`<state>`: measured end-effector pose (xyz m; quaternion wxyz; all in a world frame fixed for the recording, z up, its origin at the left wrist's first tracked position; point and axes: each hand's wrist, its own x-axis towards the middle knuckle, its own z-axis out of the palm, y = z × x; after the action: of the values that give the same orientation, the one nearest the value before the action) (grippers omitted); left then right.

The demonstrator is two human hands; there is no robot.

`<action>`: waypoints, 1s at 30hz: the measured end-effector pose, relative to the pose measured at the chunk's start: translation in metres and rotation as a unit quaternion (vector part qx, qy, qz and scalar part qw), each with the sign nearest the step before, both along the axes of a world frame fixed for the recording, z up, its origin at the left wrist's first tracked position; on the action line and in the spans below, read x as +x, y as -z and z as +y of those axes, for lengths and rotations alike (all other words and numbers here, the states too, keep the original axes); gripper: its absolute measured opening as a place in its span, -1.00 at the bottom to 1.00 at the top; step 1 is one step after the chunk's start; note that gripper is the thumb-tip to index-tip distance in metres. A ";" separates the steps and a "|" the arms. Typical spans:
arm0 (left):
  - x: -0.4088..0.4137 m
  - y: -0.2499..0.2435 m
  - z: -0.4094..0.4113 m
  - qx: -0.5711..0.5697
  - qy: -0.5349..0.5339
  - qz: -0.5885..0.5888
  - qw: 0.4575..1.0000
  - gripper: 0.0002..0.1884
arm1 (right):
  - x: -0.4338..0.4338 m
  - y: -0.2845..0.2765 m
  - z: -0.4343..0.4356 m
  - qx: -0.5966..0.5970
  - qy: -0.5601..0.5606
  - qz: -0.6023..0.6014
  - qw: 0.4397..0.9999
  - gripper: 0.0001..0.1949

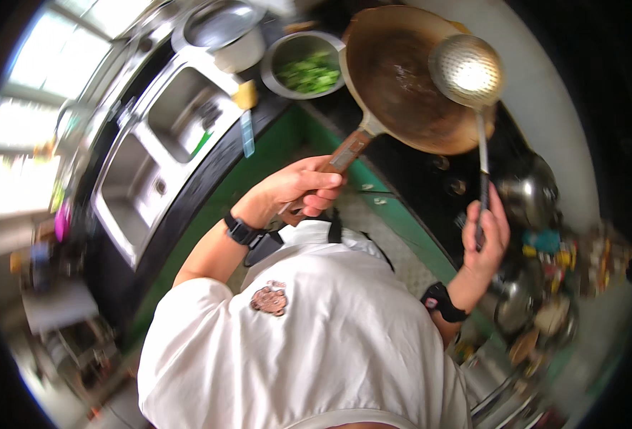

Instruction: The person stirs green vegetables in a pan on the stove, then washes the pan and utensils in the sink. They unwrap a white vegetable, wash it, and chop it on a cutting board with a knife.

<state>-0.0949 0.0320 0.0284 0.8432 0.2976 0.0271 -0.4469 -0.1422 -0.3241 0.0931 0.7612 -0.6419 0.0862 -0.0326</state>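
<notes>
A large wok (pixel 402 107) with a browned inside is before me, over the dark counter. My left hand (pixel 308 187) grips its wooden handle (pixel 352 150). In my right hand (pixel 486 230) is the dark grip of a perforated metal skimmer (pixel 469 69), its round head above the wok's right side. Light glares off the skimmer, and blur hides some detail inside the wok. Just left of the wok, a metal bowl (pixel 273 80) holds chopped green vegetables (pixel 310 72).
A double steel sink (pixel 160 142) is at the left, with a blue-handled brush (pixel 247 134) on its edge. Behind it stands a lidded pot (pixel 222 32). At the right are a shiny metal vessel (pixel 533 190) and several blurred packets (pixel 557 254). Green cabinets (pixel 402 214) run below the counter.
</notes>
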 end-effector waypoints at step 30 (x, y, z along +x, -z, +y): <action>-0.429 0.029 0.284 0.058 -0.520 0.142 0.840 -0.72 | -0.028 0.034 0.430 0.058 -0.596 0.199 0.776 -0.37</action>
<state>-0.5235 0.3165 -0.0006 0.9198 0.2214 0.3233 0.0224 -0.1698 0.1061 0.0591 0.6299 -0.5118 -0.1621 0.5612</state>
